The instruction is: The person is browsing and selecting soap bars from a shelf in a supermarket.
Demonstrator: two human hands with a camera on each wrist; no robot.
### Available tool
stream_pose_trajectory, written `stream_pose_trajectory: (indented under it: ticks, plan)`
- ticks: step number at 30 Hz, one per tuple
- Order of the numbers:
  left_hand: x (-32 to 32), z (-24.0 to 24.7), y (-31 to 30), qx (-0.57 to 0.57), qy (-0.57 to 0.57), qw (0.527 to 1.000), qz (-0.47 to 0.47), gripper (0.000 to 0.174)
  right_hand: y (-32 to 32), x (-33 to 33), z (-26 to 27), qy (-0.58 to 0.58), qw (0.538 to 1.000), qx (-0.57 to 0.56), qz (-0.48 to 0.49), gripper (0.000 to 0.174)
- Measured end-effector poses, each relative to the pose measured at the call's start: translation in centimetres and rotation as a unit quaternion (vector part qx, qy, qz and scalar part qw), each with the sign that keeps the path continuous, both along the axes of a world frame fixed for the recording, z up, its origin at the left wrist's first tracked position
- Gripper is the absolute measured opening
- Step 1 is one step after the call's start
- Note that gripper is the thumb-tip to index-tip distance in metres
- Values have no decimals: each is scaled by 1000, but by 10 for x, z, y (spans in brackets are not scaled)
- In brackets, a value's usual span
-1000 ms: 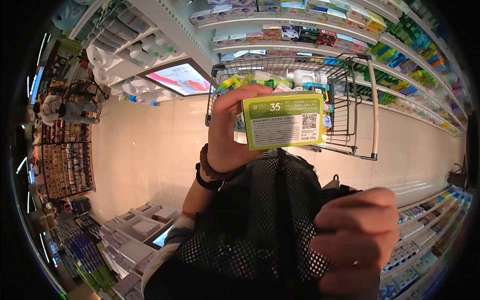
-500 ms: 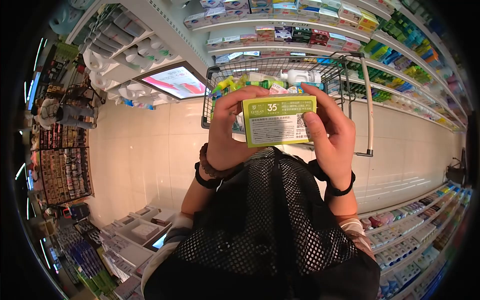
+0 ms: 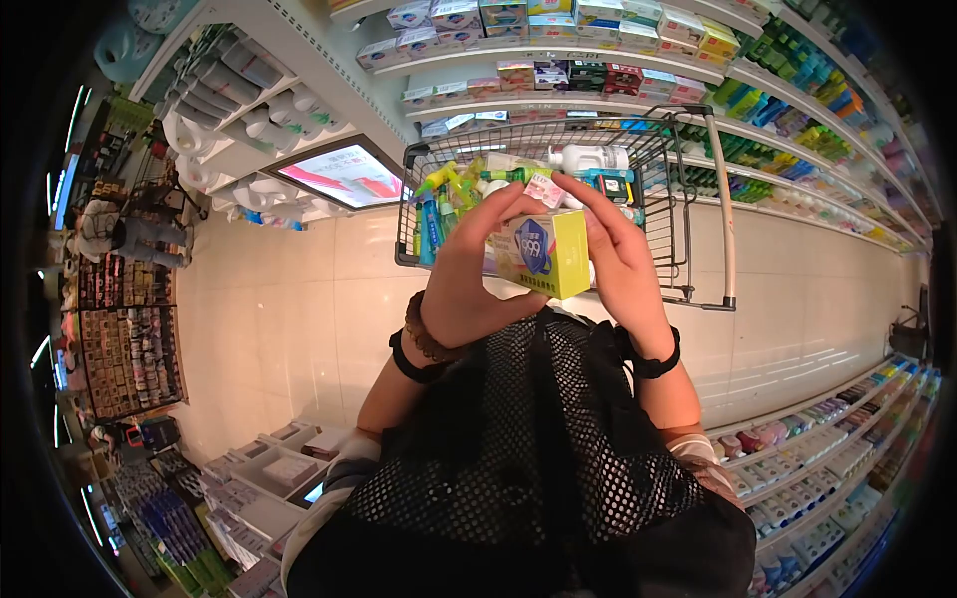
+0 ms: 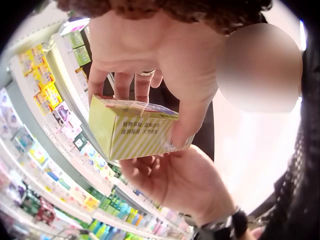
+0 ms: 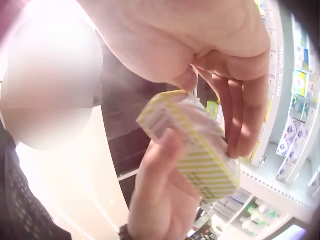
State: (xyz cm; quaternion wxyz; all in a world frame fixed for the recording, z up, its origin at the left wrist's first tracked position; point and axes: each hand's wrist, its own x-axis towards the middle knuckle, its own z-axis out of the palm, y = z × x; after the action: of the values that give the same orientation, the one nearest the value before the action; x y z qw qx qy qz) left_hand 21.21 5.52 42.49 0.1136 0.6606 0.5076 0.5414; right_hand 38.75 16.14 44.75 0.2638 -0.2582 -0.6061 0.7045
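Observation:
A small yellow-green soap box (image 3: 571,259) is held up between both hands in front of the chest. Its end panel is plain green, and a blue shield with "999" marks the face seen in the head view. Left thumb and fingers grip the box from the left; that hand (image 3: 454,284) wears a beaded bracelet and a black band. From the other side, the right hand (image 3: 635,284) holds it by thumb and fingertips. Diagonal stripes and printed characters cover the side of the soap box (image 4: 145,136) in the left wrist view.
Just beyond the hands stands a wire shopping cart (image 3: 720,199) with a white bottle (image 3: 588,157) and several green and yellow bottles. Stocked shelves (image 3: 558,45) line the back; a lit screen (image 3: 339,174) is at left. Another person (image 3: 125,234) stands far left.
The right hand came up from the lower right and took hold of the soap box. The box has turned from its text panel to show the green end and the shield face.

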Motion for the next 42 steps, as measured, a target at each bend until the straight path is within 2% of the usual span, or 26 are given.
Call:
stream_pose_trajectory:
  ticks: [1, 2, 5, 7, 9, 11, 12, 13, 14, 18, 20, 22, 24, 27, 28, 29, 30, 31, 33, 34, 35, 36, 37, 39, 41, 42]
  plan:
    - [0, 4, -1, -33, 103, 994, 36, 100, 1, 3, 5, 45, 994, -99, 8, 47]
    - [0, 2, 1, -20, 122, 992, 37, 102, 6, 7, -21, 52, 996, -63, 25, 45]
    - [3, 3, 1, -14, 159, 986, 38, 110, -1, 4, -17, 41, 998, -23, 34, 46]
    - [3, -3, 1, -11, 140, 989, 44, 110, -1, 3, -16, 63, 996, -60, 11, 43]
    - [0, -2, 3, -1, 125, 991, 48, 111, 6, 5, -22, 88, 984, -154, -12, 38]
    - [-3, 2, 0, -95, 101, 987, 87, 102, 10, 7, -22, 121, 973, -193, -32, 37]
    - [-3, 1, 1, -70, 100, 987, 102, 88, 14, 8, -26, 120, 971, -207, -31, 37]
    - [-6, 1, 2, -70, 100, 987, 100, 88, 16, 9, -26, 119, 968, -220, -29, 38]
    - [-10, 0, 1, -79, 109, 987, 84, 82, 12, 5, -25, 116, 964, -231, -69, 41]
    - [-10, 1, 0, -112, 77, 987, 81, 66, 13, 10, -26, 87, 976, -196, -37, 45]
    - [-12, -3, 1, -114, 75, 987, 84, 69, 18, 13, -32, 67, 979, -191, 18, 49]
    - [-10, -2, 0, -117, 74, 987, 86, 73, 19, 11, -34, 71, 980, -187, 21, 49]
    - [-4, 3, -1, -135, -12, 985, 103, 67, 21, 10, -35, 75, 980, -184, 23, 50]
    - [-8, 2, -1, -80, 18, 993, 80, 75, 25, 10, -37, 48, 985, -165, 16, 51]
    - [-6, 2, -1, -80, 17, 993, 82, 75, 27, 12, -40, 58, 975, -204, 65, 50]
    - [-1, 2, 0, -85, -40, 994, 56, 81, 28, 14, -42, 68, 961, -242, 114, 51]
    - [2, 2, 0, -89, -97, 991, 30, 87, 28, 12, -43, 67, 961, -242, 114, 51]
    - [2, 0, 0, -88, -98, 991, 30, 87, 26, 10, -43, 92, 956, -257, 104, 52]
    - [1, -6, 1, -38, -62, 997, -24, 96, 29, 11, -47, 117, 951, -269, 93, 54]
    - [-3, -5, -1, -62, -29, 996, -54, 99, 33, 15, -52, 142, 959, -233, 79, 58]
    - [-4, -2, 0, -60, -29, 996, -55, 99, 36, 17, -55, 166, 965, -195, 64, 62]
    - [-3, 2, 2, -66, -25, 996, -61, 98, 30, 16, -37, 205, 953, -222, 39, 75]
    - [-2, 4, 3, -73, -21, 995, -67, 96, 33, 17, -39, 204, 953, -220, 38, 75]
    - [-4, -9, -1, -115, -60, 990, -59, 92, 38, 19, -42, 242, 962, -119, 51, 84]
    - [-5, -21, -3, -132, -134, 981, -42, 87, 40, 24, -42, 239, 959, -146, 44, 89]
    - [-4, -20, -1, -129, -121, 983, -47, 85, 43, 25, -45, 244, 962, -118, 41, 86]
